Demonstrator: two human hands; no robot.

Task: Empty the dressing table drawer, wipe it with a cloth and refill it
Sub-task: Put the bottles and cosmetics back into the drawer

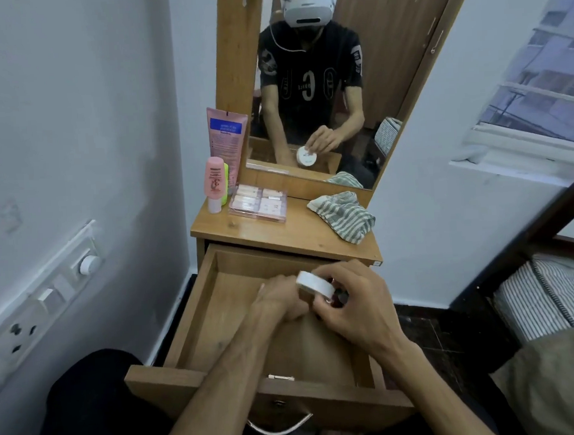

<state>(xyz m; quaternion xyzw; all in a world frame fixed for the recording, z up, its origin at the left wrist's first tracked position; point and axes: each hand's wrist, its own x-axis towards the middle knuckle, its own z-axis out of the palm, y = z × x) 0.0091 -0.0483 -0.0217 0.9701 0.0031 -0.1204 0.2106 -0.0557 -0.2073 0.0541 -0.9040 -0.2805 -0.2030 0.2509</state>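
The wooden drawer (197,308) of the dressing table stands pulled out below me. My right hand (357,306) grips a round white jar (315,284) above the drawer's right side, with a small dark item under its fingers. My left hand (276,301) is beside it, fingers curled down inside the drawer; what it holds is hidden. On the tabletop (299,233) stand a pink tube (226,134), a pink bottle (214,181), a clear compartment box (258,202) and a striped cloth (345,216).
A mirror (338,81) rises behind the tabletop. The left wall carries a switch and socket panel (50,296). A bed with a striped mattress (542,297) stands to the right, below a window (544,80). A white drawer handle (280,429) hangs at the front.
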